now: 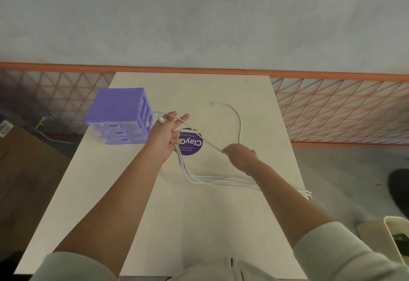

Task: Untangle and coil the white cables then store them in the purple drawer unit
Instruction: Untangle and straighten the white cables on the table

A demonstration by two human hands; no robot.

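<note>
Here your left hand is raised above the desk, just in front of the purple drawer unit, which stands on the far left part of the desk with its three drawers closed. The fingers of this hand are only partly closed: the index and middle ones stretch out, and the others curl around a bundle of white cables. A small white plug lies against the hand near the thumb side. From the bundle several strands hang down under your left hand, reach the desk, and run to the right under your right forearm, where they go over the right edge of the desk. One strand goes over your stretched fingers and runs tight and diagonal to your right hand. Your right hand is closed in a pinch on this strand, above the middle of the desk. Behind the right hand the same cable seems to go on in a curve on the desk, and its free end lies far back, well apart from the drawer unit. Between your two hands a round purple sticker with white letters is on the desk, partly covered by the left hand. At the lower right, beside the desk, a white bin stands on the floor.
</note>
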